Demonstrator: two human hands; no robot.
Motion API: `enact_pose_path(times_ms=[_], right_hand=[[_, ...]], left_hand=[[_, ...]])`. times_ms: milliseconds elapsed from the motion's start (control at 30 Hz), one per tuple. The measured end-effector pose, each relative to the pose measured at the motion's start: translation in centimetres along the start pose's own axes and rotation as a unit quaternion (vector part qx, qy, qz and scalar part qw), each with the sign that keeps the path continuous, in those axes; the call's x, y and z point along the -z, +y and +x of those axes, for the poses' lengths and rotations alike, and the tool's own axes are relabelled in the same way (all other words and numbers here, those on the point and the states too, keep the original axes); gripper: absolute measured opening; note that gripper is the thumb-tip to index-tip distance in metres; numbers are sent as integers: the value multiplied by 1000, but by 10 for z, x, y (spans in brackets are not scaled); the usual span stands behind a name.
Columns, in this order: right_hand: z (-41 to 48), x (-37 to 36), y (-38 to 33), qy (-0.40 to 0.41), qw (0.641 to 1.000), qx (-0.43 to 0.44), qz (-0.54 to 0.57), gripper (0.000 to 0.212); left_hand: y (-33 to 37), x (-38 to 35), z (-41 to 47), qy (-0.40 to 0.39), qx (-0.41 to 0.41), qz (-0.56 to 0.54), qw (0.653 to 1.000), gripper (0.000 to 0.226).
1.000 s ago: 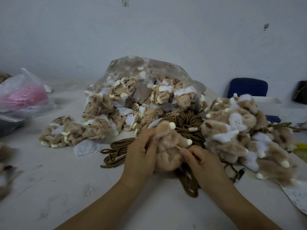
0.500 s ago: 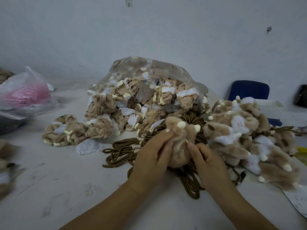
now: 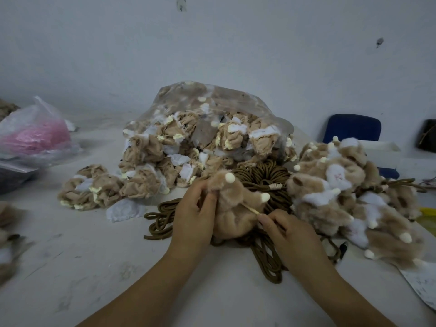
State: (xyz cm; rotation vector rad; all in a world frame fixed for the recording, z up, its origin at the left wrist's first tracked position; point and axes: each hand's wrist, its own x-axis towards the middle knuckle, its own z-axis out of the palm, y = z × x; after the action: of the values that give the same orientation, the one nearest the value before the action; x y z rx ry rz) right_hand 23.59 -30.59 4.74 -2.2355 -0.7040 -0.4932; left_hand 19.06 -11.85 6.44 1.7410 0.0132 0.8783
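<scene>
A: Can you read any words here?
B: No. The white paper (image 3: 422, 286) on the right has tiny gray marks — too blurry to read.
A: And the fluffy toy (image 3: 232, 208) in the middle?
B: No words, no numbers — just fur.

— What colours are on your feed?
— I see a tan fluffy plush toy (image 3: 232, 208) with cream tips, a pale wooden stick (image 3: 253, 210), and olive-brown coiled cords (image 3: 262, 175).
— And elsewhere?
— A clear plastic bag (image 3: 35, 135) showing pink, a blue chair back (image 3: 351, 127), and the off-white, scuffed worktop (image 3: 99, 267).
</scene>
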Motion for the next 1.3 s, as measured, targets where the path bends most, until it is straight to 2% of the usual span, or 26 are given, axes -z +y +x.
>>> enact_pose_path(times_ms=[300, 400, 500, 700, 800, 900, 1300], right_hand=[[0, 1, 5, 0, 997, 48, -63, 41], [-1, 2, 2, 3, 997, 45, -54, 40], [-1, 2, -3, 13, 1000, 19, -22, 35], [-5, -1, -13, 17, 998, -22, 49, 36], [-6, -3, -16, 15, 996, -34, 77, 43], [-7, -3, -18, 15, 995, -41, 93, 41], [-6, -4, -20, 10, 988, -86, 129, 32]], left_hand=[[0, 1, -2, -32, -47, 54, 997, 41], [1, 3, -2, -41, -61, 58, 996, 41], [3, 1, -3, -42, -80, 59, 994, 33], [7, -2, -8, -11, -141, 87, 986, 18], [6, -3, -10, -1, -163, 85, 983, 26], [6, -4, -11, 24, -176, 97, 979, 34], [1, -9, -14, 69, -225, 105, 966, 27]])
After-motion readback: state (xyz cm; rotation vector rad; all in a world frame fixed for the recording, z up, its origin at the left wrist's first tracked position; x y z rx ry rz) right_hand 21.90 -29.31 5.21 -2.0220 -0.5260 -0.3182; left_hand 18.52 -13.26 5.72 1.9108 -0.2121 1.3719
